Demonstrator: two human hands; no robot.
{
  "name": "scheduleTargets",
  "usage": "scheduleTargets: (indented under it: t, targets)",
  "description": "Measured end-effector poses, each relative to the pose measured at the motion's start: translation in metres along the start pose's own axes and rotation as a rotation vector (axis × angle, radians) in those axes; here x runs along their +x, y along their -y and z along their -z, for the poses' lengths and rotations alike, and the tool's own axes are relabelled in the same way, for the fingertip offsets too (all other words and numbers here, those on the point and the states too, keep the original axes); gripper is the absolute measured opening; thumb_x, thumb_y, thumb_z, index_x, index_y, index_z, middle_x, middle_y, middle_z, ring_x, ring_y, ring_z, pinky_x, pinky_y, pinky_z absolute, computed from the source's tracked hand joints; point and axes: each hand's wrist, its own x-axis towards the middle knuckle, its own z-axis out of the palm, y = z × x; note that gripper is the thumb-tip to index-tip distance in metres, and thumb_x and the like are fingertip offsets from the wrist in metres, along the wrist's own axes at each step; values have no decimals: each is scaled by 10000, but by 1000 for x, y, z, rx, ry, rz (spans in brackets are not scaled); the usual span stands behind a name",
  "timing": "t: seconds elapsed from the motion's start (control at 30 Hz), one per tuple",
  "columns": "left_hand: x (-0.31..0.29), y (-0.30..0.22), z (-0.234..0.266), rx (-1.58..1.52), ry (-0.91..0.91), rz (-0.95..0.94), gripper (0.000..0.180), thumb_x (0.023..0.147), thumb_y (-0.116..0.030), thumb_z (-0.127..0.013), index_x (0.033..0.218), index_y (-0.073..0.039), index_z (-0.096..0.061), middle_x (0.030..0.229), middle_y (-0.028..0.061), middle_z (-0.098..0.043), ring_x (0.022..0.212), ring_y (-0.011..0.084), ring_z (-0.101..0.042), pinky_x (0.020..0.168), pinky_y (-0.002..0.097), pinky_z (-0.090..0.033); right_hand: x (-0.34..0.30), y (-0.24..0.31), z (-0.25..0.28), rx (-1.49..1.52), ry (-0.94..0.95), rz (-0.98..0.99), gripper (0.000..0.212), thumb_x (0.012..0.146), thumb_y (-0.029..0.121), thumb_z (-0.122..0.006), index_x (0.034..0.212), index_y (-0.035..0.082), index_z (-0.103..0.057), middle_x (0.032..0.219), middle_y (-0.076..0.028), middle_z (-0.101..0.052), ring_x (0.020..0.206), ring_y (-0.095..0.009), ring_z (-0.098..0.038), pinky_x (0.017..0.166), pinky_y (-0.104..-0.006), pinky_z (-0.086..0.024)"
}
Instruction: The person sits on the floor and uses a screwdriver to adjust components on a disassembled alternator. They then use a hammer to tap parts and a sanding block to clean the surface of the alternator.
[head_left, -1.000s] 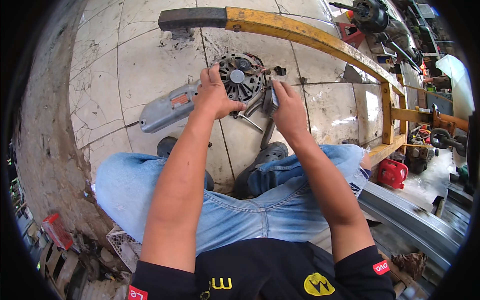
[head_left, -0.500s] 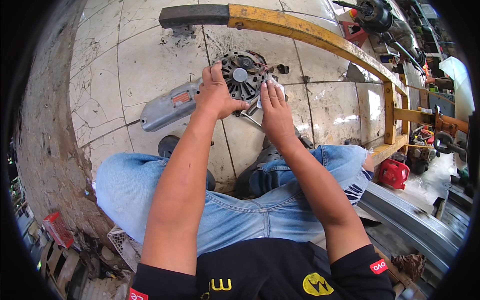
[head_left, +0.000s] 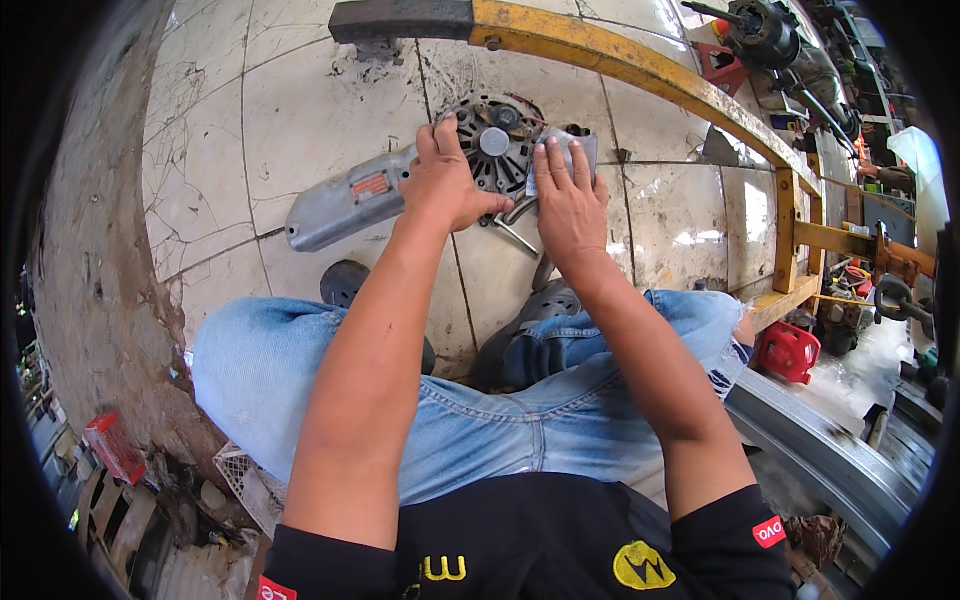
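Observation:
A round, finned alternator (head_left: 495, 143) lies on the tiled floor in front of me. My left hand (head_left: 443, 188) grips its left side, with the fingers up at the far rim and the thumb at the near edge. My right hand (head_left: 570, 205) presses a grey sheet with a whitish part (head_left: 584, 150) against the right side, fingers laid along it; whether it is sandpaper or cloth I cannot tell. Below the alternator, between my hands, a silvery metal rod (head_left: 515, 236) sticks out. A long grey metal cover (head_left: 335, 212) rests to the left, its right end behind my left hand.
A yellow steel frame with a dark end (head_left: 590, 50) arches over the floor beyond the alternator and down the right. At right are a red container (head_left: 788, 350), a steel channel (head_left: 820, 440) and machine parts (head_left: 765, 40). A white crate (head_left: 245, 485) stands lower left.
My right hand has slid a little to the right with the grey sheet, and more of the sheet shows. My left hand keeps its grip on the alternator. The whole view has shifted slightly.

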Motion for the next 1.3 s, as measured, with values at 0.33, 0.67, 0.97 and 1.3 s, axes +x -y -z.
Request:
scheduleTargets:
  t: [0.33,0.67,0.97,1.3]
  targets:
    - [0,2,-3,7,-15,3,1328,559,-487,-944,1535,-152,-108,1552,172,-235,1325,426,-458,1023,578,-438,-3,-1,2,28,31,25,521,924,168,-507,1443,120,-505,1523,-50,-467,1426,-283,-384,1062,-534,-358]
    - [0,2,-4,11,-13,9,1331,552,-508,-940,1532,-148,-115,1571,187,-206,1321,430,-460,1029,568,-438,5,-5,5,-61,22,68,520,920,180,-510,1431,85,-517,1503,-62,-488,1408,-269,-399,1043,-503,-371]
    - [4,4,-7,-8,-37,-15,1339,556,-513,-936,1536,-145,-101,1576,186,-205,1330,441,-453,1037,568,-428,6,-4,4,-63,-22,74,498,911,191,-520,1394,71,-547,1472,-81,-520,1377,-259,-432,1010,-481,-375]
    - [1,1,-3,26,-18,8,1335,565,-532,-927,1537,-130,-106,1568,186,-212,1301,433,-480,1022,567,-441,12,-6,4,-64,-20,73,489,917,162,-505,1394,66,-551,1469,-87,-526,1386,-244,-419,1028,-483,-359]
